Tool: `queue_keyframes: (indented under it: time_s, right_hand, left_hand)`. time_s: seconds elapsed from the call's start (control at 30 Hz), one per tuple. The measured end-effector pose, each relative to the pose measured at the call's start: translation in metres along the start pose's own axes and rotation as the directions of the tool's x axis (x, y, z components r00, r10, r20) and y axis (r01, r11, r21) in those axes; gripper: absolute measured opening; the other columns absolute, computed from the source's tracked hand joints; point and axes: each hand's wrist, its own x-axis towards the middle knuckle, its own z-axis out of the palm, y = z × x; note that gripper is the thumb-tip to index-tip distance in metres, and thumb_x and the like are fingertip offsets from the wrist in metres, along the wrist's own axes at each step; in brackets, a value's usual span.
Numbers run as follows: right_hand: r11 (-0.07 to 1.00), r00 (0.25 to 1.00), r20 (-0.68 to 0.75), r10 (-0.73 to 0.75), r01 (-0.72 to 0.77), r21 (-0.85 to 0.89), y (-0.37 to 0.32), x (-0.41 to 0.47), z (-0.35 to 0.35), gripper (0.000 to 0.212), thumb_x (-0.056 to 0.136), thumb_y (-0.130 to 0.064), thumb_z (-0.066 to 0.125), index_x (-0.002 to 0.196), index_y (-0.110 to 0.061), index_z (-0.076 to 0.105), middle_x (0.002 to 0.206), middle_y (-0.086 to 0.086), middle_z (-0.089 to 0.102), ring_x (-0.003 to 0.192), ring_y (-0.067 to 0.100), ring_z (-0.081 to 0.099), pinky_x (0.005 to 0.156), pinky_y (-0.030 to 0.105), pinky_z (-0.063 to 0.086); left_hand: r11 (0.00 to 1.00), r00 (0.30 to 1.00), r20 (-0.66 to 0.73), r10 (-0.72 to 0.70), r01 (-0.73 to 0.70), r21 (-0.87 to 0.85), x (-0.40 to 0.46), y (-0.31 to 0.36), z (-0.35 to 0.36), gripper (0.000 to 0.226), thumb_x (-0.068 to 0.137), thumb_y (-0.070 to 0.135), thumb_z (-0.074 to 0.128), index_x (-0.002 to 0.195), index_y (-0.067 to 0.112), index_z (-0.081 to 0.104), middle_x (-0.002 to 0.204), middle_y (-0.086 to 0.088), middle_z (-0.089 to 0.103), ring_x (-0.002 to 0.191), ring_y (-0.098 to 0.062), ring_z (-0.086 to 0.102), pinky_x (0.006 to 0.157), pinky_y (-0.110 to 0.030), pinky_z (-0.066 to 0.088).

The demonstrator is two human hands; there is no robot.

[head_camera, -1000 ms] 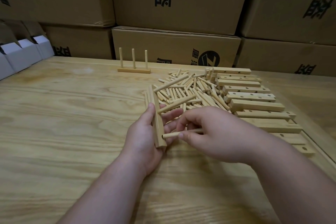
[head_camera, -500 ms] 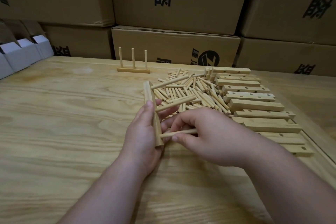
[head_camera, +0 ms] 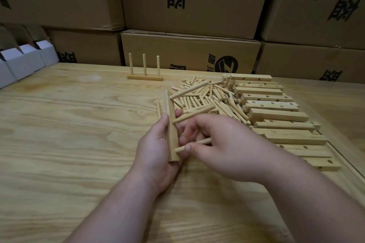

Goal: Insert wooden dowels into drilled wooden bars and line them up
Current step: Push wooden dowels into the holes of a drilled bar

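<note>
While broad bare pale plywood tabletop spreads to the left, the left hand grips a long drilled light-wood bar on edge, three dowels jutting right from it. The right hand pinches the nearest round wooden dowel, its tip at the bar's face. One finished three-dowel bar stands near the table's far edge.

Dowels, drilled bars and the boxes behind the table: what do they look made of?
Dowels: pale, seemingly unfinished wood, matte. Drilled bars: the same light wood, grain lines and dark holes visible, no gloss. Boxes: brown cardboard with black print, seams showing. Table: probably plywood, with broad swirling grain.
</note>
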Motion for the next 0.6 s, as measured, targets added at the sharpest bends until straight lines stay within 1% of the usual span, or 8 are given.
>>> queue_keyframes:
  time_s: [0.07,0.1,0.2,0.33,0.4,0.5,0.53,0.6]
  right_hand:
    - [0.990,0.999,0.023,0.026,-0.029,0.137,0.000,0.000,-0.007,0.016,0.088,-0.029,0.073,0.098,-0.033,0.062,0.098,-0.011,0.074,0.084,0.003,0.071,0.080,0.037,0.059]
    - [0.977,0.998,0.050,0.026,-0.036,0.211,0.000,-0.001,-0.011,0.018,0.087,-0.027,0.076,0.099,-0.032,0.063,0.094,-0.007,0.076,0.080,0.006,0.072,0.076,0.036,0.060]
    - [0.919,0.988,0.154,-0.023,-0.040,0.391,0.004,-0.004,-0.026,0.023,0.082,-0.024,0.081,0.099,-0.024,0.066,0.096,0.000,0.077,0.088,0.019,0.074,0.079,0.039,0.060]
    - [0.901,0.984,0.167,-0.069,-0.011,0.434,0.019,-0.008,-0.046,0.025,0.080,-0.034,0.079,0.101,-0.024,0.070,0.098,0.005,0.077,0.089,0.023,0.074,0.080,0.030,0.060]
    - [0.890,0.988,0.130,-0.081,0.013,0.456,0.027,-0.009,-0.054,0.028,0.079,-0.046,0.079,0.100,-0.030,0.072,0.100,0.006,0.077,0.088,0.022,0.074,0.078,0.032,0.060]
    - [0.837,0.985,0.104,-0.137,0.059,0.544,0.034,-0.009,-0.060,0.053,0.071,-0.067,0.077,0.103,-0.025,0.073,0.099,0.012,0.075,0.082,0.025,0.070,0.074,0.031,0.057]
    - [0.818,0.985,0.085,-0.149,0.074,0.571,0.036,-0.008,-0.060,0.053,0.073,-0.067,0.075,0.102,-0.022,0.073,0.096,0.014,0.074,0.080,0.025,0.068,0.073,0.031,0.055]
    - [0.830,0.995,-0.008,-0.096,0.085,0.551,0.040,-0.005,-0.058,0.039,0.080,-0.059,0.073,0.097,-0.024,0.074,0.088,0.010,0.073,0.074,0.022,0.066,0.069,0.031,0.054]
  left_hand:
    - [1.000,1.000,-0.017,0.007,-0.007,0.014,0.001,0.000,0.000,0.041,0.105,0.039,0.042,0.127,0.013,0.065,0.112,-0.018,0.074,0.095,-0.033,0.072,0.088,-0.048,0.051]
    - [1.000,0.999,-0.029,0.018,-0.018,0.015,0.002,0.000,0.000,0.041,0.104,0.039,0.043,0.126,0.013,0.066,0.110,-0.019,0.071,0.095,-0.034,0.067,0.089,-0.051,0.047]
    - [0.999,0.997,-0.059,0.041,-0.042,-0.006,0.004,0.002,0.000,0.040,0.101,0.038,0.048,0.118,0.012,0.073,0.096,-0.015,0.058,0.080,-0.029,0.051,0.071,-0.042,0.042]
    - [0.998,0.998,-0.010,-0.067,0.067,-0.004,0.004,0.007,0.000,0.036,0.098,0.037,0.051,0.110,0.012,0.072,0.074,-0.003,0.053,0.054,-0.013,0.046,0.042,-0.023,0.035]
    - [0.988,0.988,0.043,-0.150,0.148,0.036,0.000,0.007,0.001,0.040,0.093,0.037,0.053,0.115,0.008,0.069,0.073,-0.003,0.053,0.049,-0.012,0.045,0.038,-0.020,0.034]
    - [0.972,0.963,0.132,-0.235,0.230,0.053,-0.003,0.007,0.002,0.047,0.086,0.036,0.054,0.115,0.002,0.069,0.071,0.000,0.056,0.048,-0.009,0.039,0.034,-0.017,0.029]
    - [0.966,0.955,0.150,-0.257,0.251,0.054,-0.004,0.007,0.002,0.047,0.087,0.035,0.054,0.117,0.001,0.067,0.070,0.000,0.057,0.047,-0.009,0.039,0.032,-0.016,0.028]
    - [0.956,0.938,0.185,-0.293,0.288,0.053,-0.004,0.009,0.001,0.042,0.088,0.033,0.054,0.118,0.004,0.064,0.070,-0.001,0.055,0.047,-0.009,0.041,0.030,-0.015,0.026]
